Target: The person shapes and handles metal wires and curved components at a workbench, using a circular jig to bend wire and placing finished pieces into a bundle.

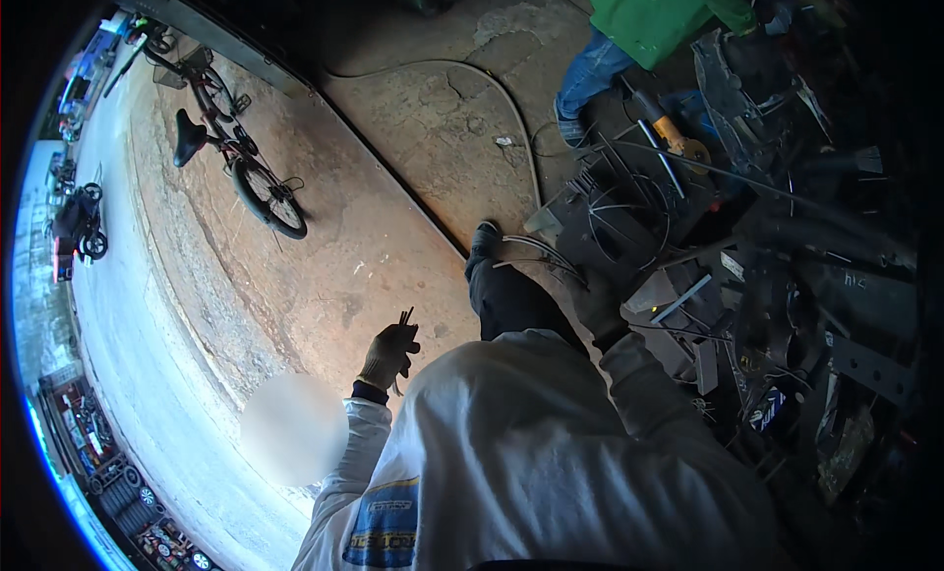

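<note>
My left hand (388, 356), in a knitted work glove, is closed around a few thin dark rods (405, 316) whose ends stick out above and below the fist. My right hand (596, 307), in a dark glove, reaches to the edge of the scrap pile. Thin curved metal rods (547, 250) run out from its fingers toward my shoe (486, 235); the fingers themselves are mostly lost in shadow. Just beyond that hand lies a round frame of bent bars (612, 217).
Scrap metal (777, 305) crowds the right side. A yellow angle grinder (673, 133) lies near a co-worker in a green top (654, 20). A hose (492, 79) curves over the floor. A metal rail (393, 178) crosses the ground; a bicycle (236, 148) stands left, beside the road.
</note>
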Action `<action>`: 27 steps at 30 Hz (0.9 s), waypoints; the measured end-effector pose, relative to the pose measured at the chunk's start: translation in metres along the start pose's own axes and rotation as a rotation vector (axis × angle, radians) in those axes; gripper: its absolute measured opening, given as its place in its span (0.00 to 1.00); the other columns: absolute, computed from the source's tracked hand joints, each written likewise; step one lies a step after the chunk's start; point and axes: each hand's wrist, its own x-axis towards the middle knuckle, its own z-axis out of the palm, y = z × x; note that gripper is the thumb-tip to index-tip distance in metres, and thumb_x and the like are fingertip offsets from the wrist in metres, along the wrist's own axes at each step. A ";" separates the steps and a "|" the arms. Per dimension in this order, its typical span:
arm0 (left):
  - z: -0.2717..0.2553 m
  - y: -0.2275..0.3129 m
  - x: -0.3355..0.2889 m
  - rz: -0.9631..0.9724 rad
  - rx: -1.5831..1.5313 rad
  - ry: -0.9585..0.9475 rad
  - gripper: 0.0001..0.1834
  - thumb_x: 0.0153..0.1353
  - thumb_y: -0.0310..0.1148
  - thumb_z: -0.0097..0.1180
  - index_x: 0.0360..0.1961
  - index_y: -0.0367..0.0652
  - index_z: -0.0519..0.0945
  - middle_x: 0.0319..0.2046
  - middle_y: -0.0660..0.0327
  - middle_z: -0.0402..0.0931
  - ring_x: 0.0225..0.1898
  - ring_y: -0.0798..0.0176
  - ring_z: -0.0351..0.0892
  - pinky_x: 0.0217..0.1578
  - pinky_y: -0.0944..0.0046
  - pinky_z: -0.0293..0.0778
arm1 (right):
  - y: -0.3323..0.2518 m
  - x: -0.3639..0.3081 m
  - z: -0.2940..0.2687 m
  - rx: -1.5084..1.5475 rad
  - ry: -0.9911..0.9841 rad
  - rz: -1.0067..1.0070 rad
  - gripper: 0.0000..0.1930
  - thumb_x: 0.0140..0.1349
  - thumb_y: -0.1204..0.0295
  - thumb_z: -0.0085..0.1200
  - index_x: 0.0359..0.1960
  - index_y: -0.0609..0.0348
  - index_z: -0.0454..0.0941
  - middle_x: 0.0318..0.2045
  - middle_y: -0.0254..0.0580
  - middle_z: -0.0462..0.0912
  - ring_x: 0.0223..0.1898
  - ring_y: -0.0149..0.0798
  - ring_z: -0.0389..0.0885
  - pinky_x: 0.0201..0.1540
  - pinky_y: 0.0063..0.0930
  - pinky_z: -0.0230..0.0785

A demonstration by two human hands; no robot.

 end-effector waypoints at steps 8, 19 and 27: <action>-0.100 0.120 0.064 -0.151 0.215 0.245 0.19 0.67 0.46 0.54 0.41 0.38 0.78 0.25 0.57 0.81 0.16 0.62 0.75 0.14 0.58 0.70 | -0.087 0.195 0.020 0.142 -0.073 0.211 0.14 0.67 0.60 0.57 0.37 0.60 0.79 0.28 0.53 0.82 0.33 0.53 0.83 0.35 0.40 0.71; -0.176 0.231 0.248 -0.393 0.520 0.002 0.18 0.66 0.45 0.48 0.37 0.41 0.80 0.23 0.58 0.81 0.18 0.63 0.77 0.18 0.57 0.71 | -0.087 0.394 0.016 0.112 0.052 0.337 0.12 0.68 0.65 0.54 0.39 0.62 0.79 0.32 0.55 0.82 0.37 0.54 0.82 0.36 0.43 0.71; -0.218 0.521 0.455 -0.133 0.770 -0.012 0.19 0.68 0.46 0.47 0.35 0.41 0.81 0.22 0.58 0.81 0.19 0.62 0.77 0.19 0.56 0.72 | -0.071 0.550 -0.002 -0.634 0.259 -0.155 0.14 0.60 0.71 0.51 0.48 0.54 0.78 0.35 0.44 0.80 0.40 0.49 0.81 0.42 0.43 0.74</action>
